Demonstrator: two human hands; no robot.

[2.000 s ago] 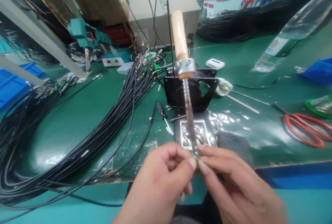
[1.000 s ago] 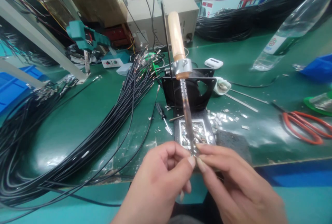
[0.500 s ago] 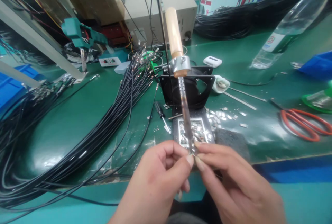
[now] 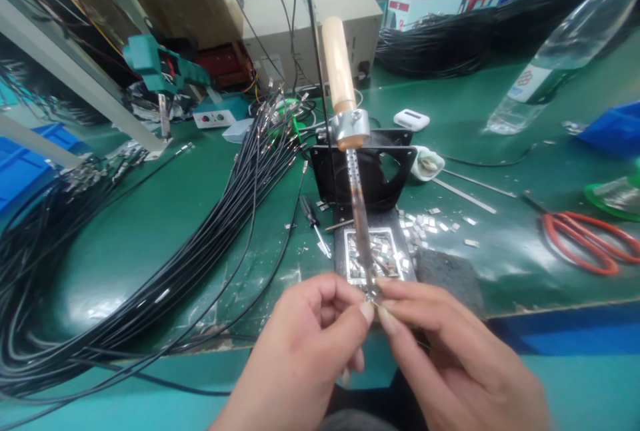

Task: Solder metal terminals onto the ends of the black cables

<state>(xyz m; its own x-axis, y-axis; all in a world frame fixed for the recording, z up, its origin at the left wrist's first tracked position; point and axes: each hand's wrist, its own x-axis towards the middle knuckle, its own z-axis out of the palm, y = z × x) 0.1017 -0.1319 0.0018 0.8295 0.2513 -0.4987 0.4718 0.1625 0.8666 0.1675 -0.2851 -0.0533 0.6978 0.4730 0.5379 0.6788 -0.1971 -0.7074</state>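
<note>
A soldering iron (image 4: pixel 363 234) with a wooden handle hangs tip down in a metal clamp (image 4: pixel 350 128). Its tip ends right at the fingertips of both hands. My left hand (image 4: pixel 315 341) is closed, thumb and forefinger pinching a small shiny metal piece (image 4: pixel 369 297), most of it covered by the fingers. From the other side, my right hand (image 4: pixel 445 341) pinches at the same spot; what it holds is too small and hidden to name. Just behind the hands, a shallow tray (image 4: pixel 346 244) holds many small metal connector pieces.
A bundle of black cables (image 4: pixel 200 244) curves across the left. Behind the iron stands a black fan frame (image 4: pixel 395 188). A screwdriver (image 4: pixel 314 223), loose metal pieces (image 4: pixel 425 223), orange-handled scissors (image 4: pixel 575 231), a solder spool (image 4: pixel 615 194) and a plastic bottle (image 4: pixel 540 88) lie or stand around.
The view has shifted very slightly. Both hands keep the same pinch beneath the iron's tip, with no other visible change.
</note>
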